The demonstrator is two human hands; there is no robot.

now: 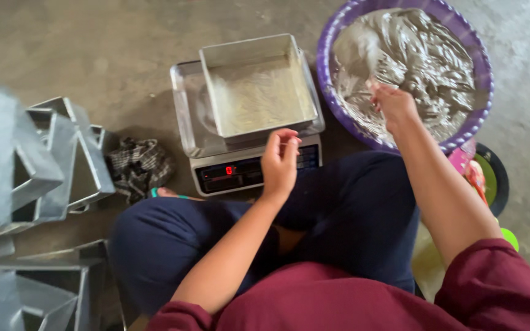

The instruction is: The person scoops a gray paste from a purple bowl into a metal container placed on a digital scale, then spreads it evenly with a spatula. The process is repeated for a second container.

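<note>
Metal pan (259, 86) sits just beyond left hand (279, 162), on scale (240, 168).

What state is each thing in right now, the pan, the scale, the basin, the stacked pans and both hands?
Square metal pan: on the scale, greased, no batter.
Scale: on, red display lit.
Purple basin: full of pale batter.
Stacked pans: empty, piled on floor.
Left hand: open, over the scale's front.
Right hand: in the batter.
</note>
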